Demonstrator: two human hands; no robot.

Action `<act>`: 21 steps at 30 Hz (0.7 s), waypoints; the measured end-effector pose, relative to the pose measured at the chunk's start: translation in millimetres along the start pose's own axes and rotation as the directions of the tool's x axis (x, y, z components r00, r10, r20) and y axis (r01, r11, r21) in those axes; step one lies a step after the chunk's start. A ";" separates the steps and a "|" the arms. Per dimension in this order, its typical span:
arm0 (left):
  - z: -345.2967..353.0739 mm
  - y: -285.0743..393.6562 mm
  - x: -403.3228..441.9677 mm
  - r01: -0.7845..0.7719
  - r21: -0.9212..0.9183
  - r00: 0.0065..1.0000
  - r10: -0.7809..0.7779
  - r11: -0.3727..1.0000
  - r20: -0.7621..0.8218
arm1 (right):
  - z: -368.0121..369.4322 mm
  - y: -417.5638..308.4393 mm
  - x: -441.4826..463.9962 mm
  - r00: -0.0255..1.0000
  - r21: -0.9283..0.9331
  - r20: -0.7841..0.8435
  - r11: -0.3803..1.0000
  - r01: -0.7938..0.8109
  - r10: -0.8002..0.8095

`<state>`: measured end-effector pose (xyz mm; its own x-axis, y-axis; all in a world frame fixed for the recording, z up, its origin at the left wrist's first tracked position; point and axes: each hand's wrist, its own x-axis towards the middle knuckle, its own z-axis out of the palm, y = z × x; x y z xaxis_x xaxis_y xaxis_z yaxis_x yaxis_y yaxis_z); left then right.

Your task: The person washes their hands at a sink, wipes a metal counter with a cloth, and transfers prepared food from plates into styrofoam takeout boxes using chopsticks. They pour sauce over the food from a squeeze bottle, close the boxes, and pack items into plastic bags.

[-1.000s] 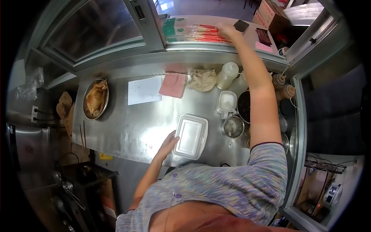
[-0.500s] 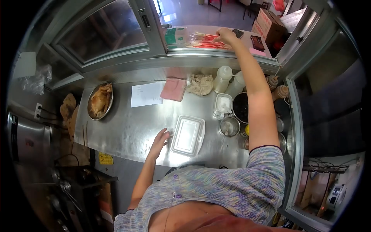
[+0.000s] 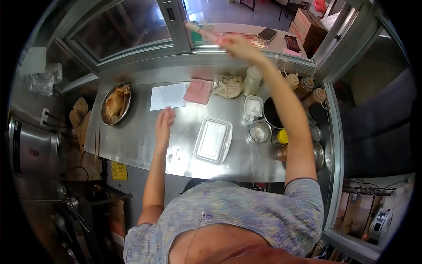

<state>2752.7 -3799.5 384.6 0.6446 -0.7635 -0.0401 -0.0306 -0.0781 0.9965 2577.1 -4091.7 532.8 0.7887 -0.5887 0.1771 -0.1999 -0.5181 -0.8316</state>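
Observation:
My right hand (image 3: pixel 237 47) is closed, raised at the open window above the counter. From it a long, thin packet of chopsticks (image 3: pixel 201 31) points up to the left, pale with a red end and smeared by motion. More red-and-pale chopstick packets (image 3: pixel 255 40) lie on the ledge behind that hand. My left hand (image 3: pixel 163 123) hangs over the steel counter with its fingers stretched and nothing in it, just below a white sheet of paper (image 3: pixel 168 97). To its right sits a closed white takeaway box (image 3: pixel 213 141).
A whole cooked chicken (image 3: pixel 116 104) lies in a metal bowl at the left. Pink cloth (image 3: pixel 198 91) and a crumpled rag (image 3: pixel 227 86) lie along the back. Squeeze bottles (image 3: pixel 252 82), a white tub (image 3: pixel 253 107) and a metal cup (image 3: pixel 259 132) crowd the right side.
My right hand has come left and toward me from the ledge, now with a chopstick packet. My left hand has moved from beside the takeaway box up and left toward the paper.

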 end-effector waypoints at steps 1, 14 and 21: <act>10.2 24.8 6.4 -0.077 -0.061 0.997 0.078 0.995 0.024 | 30.2 -30.7 -39.8 0.990 0.194 0.002 0.971 -0.137 0.139; 23.5 10.4 2.5 0.032 -0.049 0.680 0.014 0.998 0.733 | 248.3 -11.4 -164.1 0.911 0.925 0.144 0.274 -0.263 0.386; -4.1 -45.1 31.9 0.201 0.006 0.791 -0.166 0.980 0.588 | 343.1 -2.0 -204.6 0.834 0.720 -0.268 0.675 -0.159 0.482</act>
<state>2777.8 -3817.7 338.7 0.0658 -0.9685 -0.2400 0.0950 -0.2334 0.9677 2615.5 -3757.4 317.6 0.4057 -0.9071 -0.1117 0.1586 0.1903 -0.9688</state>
